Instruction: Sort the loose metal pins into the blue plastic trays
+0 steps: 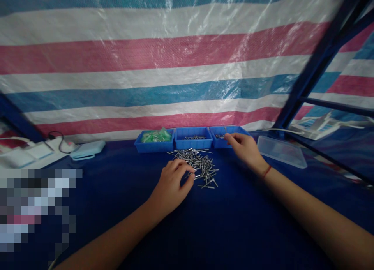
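A loose pile of silver blind rivets [204, 166] lies on the dark blue tabletop. At its near left side is my left hand [175, 182], thumb and forefinger curled nearly together among the rivets; what sits between the tips is too small to make out. My right hand [244, 147] reaches over the near edge of the right blue bin [238, 130], fingertips pinched. A thin blind rivet [225, 129] sticks up from that pinch. More rivets lie in this bin and in the middle blue bin [193, 143]. The left blue bin [153, 147] contains green plastic wrapping [156, 136].
A translucent plastic lid [282, 151] lies right of the bins. On the left are a light blue case [87, 150] and a white power strip [37, 155] with plugs and cables. Blue metal posts [309, 67] and a striped tarpaulin [152, 55] stand behind.
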A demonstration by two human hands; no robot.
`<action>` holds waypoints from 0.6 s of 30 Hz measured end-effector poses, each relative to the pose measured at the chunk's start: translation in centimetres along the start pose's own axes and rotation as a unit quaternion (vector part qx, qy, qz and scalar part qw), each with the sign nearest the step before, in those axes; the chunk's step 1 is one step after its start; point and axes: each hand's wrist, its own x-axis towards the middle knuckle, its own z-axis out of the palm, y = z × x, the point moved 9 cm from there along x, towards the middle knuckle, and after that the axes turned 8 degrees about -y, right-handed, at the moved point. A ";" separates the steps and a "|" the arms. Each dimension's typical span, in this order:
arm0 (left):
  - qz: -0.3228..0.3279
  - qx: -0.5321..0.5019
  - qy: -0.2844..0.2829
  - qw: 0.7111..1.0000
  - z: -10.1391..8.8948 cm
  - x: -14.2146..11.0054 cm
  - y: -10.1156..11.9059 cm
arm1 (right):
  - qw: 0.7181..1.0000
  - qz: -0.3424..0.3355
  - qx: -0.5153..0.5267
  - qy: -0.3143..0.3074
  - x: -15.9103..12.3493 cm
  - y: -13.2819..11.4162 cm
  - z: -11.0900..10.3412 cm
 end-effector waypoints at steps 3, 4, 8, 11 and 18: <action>0.002 0.065 -0.028 0.997 0.8 -0.1 -0.1 | 0.999 0.011 -0.030 -0.013 0.7 1.4 -0.1; 0.004 0.080 -0.036 0.996 1.0 -0.1 -0.2 | 0.999 0.009 -0.037 -0.021 0.6 1.4 0.1; 0.004 0.107 -0.047 0.993 1.3 -0.1 -0.2 | 0.995 -0.041 -0.043 -0.083 -0.6 -0.9 2.0; 0.000 0.120 -0.047 0.992 1.2 -0.1 -0.2 | 0.986 -0.097 -0.039 -0.132 -2.2 -3.6 3.4; -0.021 0.131 -0.042 0.990 1.0 -0.1 -0.5 | 0.946 -0.244 -0.058 -0.207 -6.1 -9.1 5.1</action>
